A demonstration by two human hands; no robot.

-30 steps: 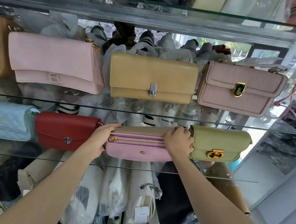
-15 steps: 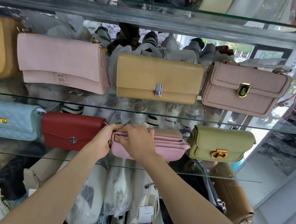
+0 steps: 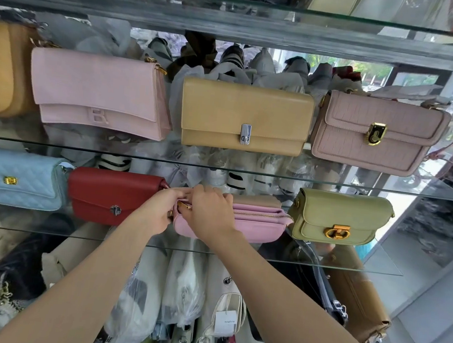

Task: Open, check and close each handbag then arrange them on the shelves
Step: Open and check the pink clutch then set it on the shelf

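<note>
A pink zip handbag (image 3: 259, 225) stands on the lower glass shelf (image 3: 372, 266), between a red flap bag (image 3: 111, 195) and an olive green bag (image 3: 338, 216). My left hand (image 3: 157, 211) grips the pink bag's left end. My right hand (image 3: 210, 211) lies over the left part of its top, fingers curled at the gold zip pull. The zip line runs closed to the right of my hand.
The upper glass shelf (image 3: 427, 189) carries a pale pink bag (image 3: 99, 93), a tan bag (image 3: 245, 117) and a dusty pink croc bag (image 3: 374, 133). A light blue quilted bag (image 3: 14, 180) sits far left. Wrapped bags crowd below.
My right hand slid from the pink bag's right end along the zip to its left end. The left hand stayed on the left end.
</note>
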